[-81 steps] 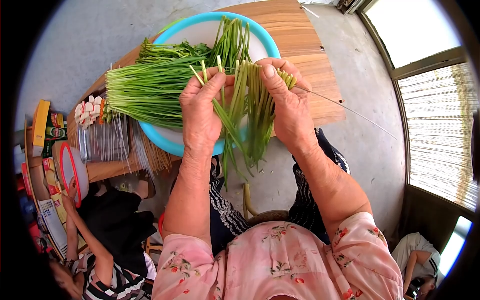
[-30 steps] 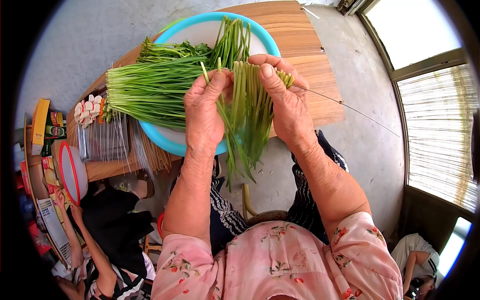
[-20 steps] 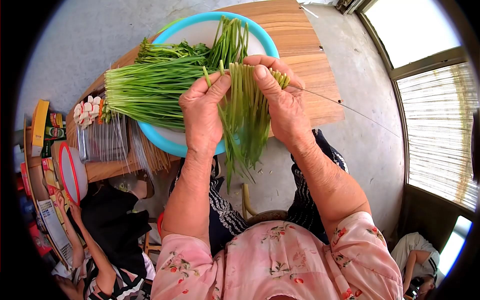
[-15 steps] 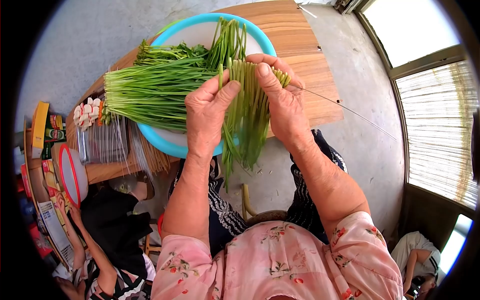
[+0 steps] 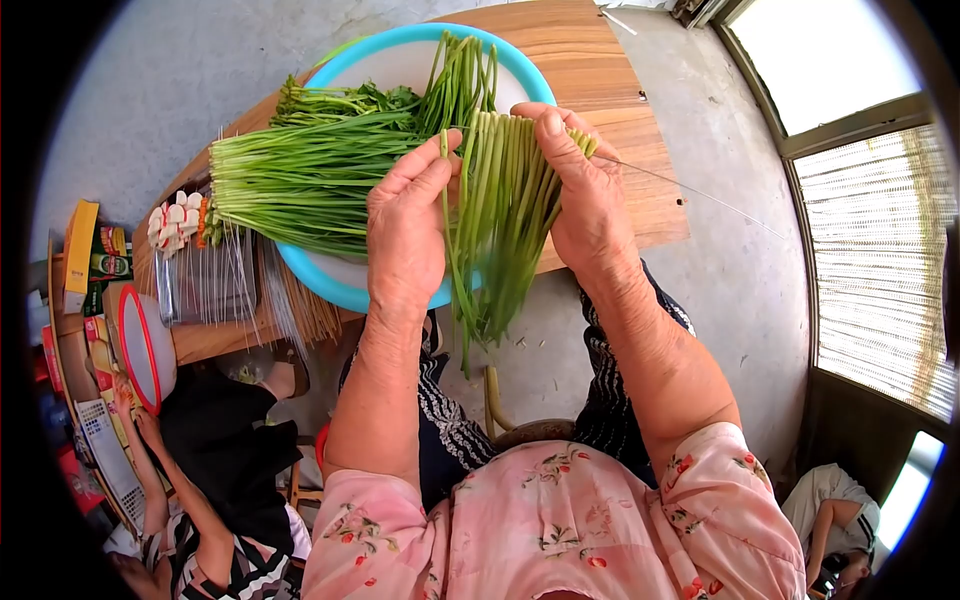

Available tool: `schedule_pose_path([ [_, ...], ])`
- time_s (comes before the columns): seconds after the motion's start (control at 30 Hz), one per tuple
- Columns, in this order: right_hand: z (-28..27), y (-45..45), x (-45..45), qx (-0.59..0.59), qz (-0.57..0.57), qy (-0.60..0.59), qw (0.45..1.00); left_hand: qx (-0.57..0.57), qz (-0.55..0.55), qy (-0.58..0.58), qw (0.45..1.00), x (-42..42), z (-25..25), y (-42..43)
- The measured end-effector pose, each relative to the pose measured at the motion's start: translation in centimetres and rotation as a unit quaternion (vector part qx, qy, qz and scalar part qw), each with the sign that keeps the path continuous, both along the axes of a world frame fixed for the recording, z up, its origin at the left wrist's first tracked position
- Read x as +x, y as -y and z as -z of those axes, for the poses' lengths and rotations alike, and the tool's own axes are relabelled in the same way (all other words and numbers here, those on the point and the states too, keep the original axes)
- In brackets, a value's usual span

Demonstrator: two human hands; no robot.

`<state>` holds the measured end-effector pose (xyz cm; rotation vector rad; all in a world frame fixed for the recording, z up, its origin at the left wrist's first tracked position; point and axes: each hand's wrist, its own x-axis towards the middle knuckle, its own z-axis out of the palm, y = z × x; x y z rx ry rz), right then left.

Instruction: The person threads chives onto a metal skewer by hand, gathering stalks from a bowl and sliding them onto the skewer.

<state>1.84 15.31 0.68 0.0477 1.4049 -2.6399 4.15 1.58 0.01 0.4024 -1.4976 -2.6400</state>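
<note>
My right hand (image 5: pixel 588 185) is closed round a thin metal skewer (image 5: pixel 690 187) and the row of chives threaded on it. These threaded chives (image 5: pixel 508 200) hang down side by side below the skewer, their pale cut ends uppermost. Between the thumb and fingers of my left hand (image 5: pixel 408 215) is pinched a single chive stalk (image 5: pixel 445 165), at the left end of the row. The skewer's left tip is hidden near those fingers. Just behind my hands, a big bunch of loose chives (image 5: pixel 300 185) lies across a white basin with a blue rim (image 5: pixel 345 290).
The wooden table (image 5: pixel 610 130) carries the basin, a clear tray (image 5: pixel 205 290) with many skewers, and skewered white-and-red pieces (image 5: pixel 175 222). Leafy greens (image 5: pixel 345 103) lie in the basin. A person (image 5: pixel 215 510) sits lower left beside a red-rimmed sieve (image 5: pixel 140 350); another person (image 5: pixel 835 520) sits lower right.
My right hand has shifted slightly right with the skewer, and the threaded chives are spread wider. My left hand has stayed nearly in place, pinching a stalk.
</note>
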Motion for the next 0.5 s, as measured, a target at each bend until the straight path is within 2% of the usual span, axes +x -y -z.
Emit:
schedule_pose_path([
  [0.2, -1.0, 0.4, 0.5, 0.075, -0.019, -0.023, 0.997, 0.048, -0.010, -0.006, 0.999, 0.0, 0.6, 0.7],
  [0.5, -1.4, 0.5, 0.7, 0.090, -0.018, -0.015, 0.996, 0.098, -0.019, -0.014, 0.995, -0.4, 1.3, 1.2],
])
